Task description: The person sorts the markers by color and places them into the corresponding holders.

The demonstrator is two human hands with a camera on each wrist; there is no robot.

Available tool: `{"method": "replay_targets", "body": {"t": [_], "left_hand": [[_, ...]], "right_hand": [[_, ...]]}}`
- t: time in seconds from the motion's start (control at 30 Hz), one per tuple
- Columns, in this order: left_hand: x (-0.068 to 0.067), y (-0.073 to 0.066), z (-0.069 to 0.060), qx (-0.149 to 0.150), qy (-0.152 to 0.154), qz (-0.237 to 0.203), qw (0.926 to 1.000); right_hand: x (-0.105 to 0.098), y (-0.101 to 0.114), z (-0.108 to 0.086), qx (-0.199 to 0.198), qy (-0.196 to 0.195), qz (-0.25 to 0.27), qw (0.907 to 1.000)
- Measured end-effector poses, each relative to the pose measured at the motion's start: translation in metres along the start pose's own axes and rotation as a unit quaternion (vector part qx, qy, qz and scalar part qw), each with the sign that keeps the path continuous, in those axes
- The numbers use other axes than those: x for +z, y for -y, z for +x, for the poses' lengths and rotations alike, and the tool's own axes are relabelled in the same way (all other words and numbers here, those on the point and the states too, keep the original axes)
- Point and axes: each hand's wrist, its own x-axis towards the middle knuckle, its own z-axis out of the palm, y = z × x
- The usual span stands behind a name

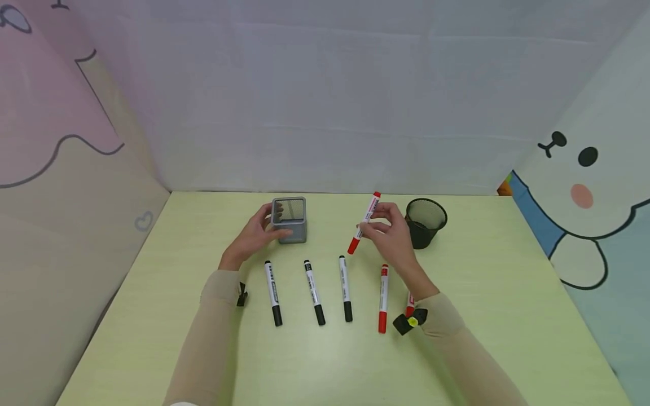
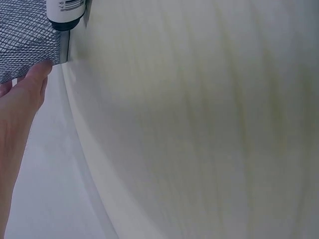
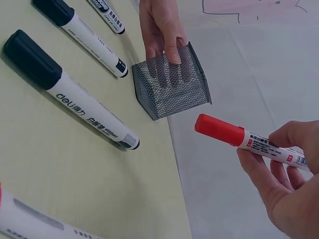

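The left hand (image 1: 255,234) grips a square grey mesh holder (image 1: 292,232) at the back left, thumb on its near side and fingers on its left. Between thumb and fingers of the right hand (image 1: 393,237) a red-capped marker (image 1: 357,239) is pinched, tilted above the table, just left of a round black mesh cup (image 1: 421,234). In the right wrist view, the red cap of the marker (image 3: 219,130) points toward the square holder (image 3: 172,87). The left wrist view shows the thumb of the left hand (image 2: 22,102) against the mesh (image 2: 27,42).
Three black-capped markers (image 1: 273,290) (image 1: 315,293) (image 1: 345,287) lie in a row nearer the front. To their right lies a red-capped marker (image 1: 383,296), and another red one (image 1: 410,301) is partly covered by the right wrist. A white curtain (image 1: 330,113) hangs behind the table.
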Motion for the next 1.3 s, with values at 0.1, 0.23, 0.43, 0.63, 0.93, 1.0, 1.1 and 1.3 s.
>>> {"method": "replay_targets", "body": {"t": [0.1,0.23,0.43,0.63,0.93,1.0,1.1,1.3], "left_hand": [[0.0,-0.001,0.0,-0.002,-0.002,0.007,1.0],[0.001,-0.002,0.0,-0.006,-0.003,0.006,1.0],[-0.001,-0.001,-0.001,-0.007,-0.002,0.001,1.0],[-0.003,0.001,-0.001,-0.01,-0.002,-0.001,0.9999],[-0.004,0.002,-0.003,-0.015,-0.003,0.006,0.9999],[-0.004,0.002,-0.003,-0.017,-0.005,0.01,0.9998],[-0.004,0.002,-0.003,-0.021,-0.007,0.012,0.9997],[0.0,-0.016,-0.009,-0.026,-0.001,0.008,0.9996]], "right_hand": [[0.006,0.001,0.004,-0.005,0.002,0.008,1.0],[0.012,0.003,0.009,-0.015,0.007,0.022,0.9996],[0.024,0.007,0.016,-0.028,0.009,0.043,0.9986],[0.04,0.009,0.022,-0.057,0.007,0.09,0.9943],[0.059,0.014,0.031,-0.073,0.001,0.087,0.9935],[0.063,0.015,0.032,-0.079,0.003,0.082,0.9936],[0.07,0.017,0.035,-0.092,0.01,0.08,0.9924],[0.08,0.019,0.04,-0.107,0.013,0.09,0.9901]]}}
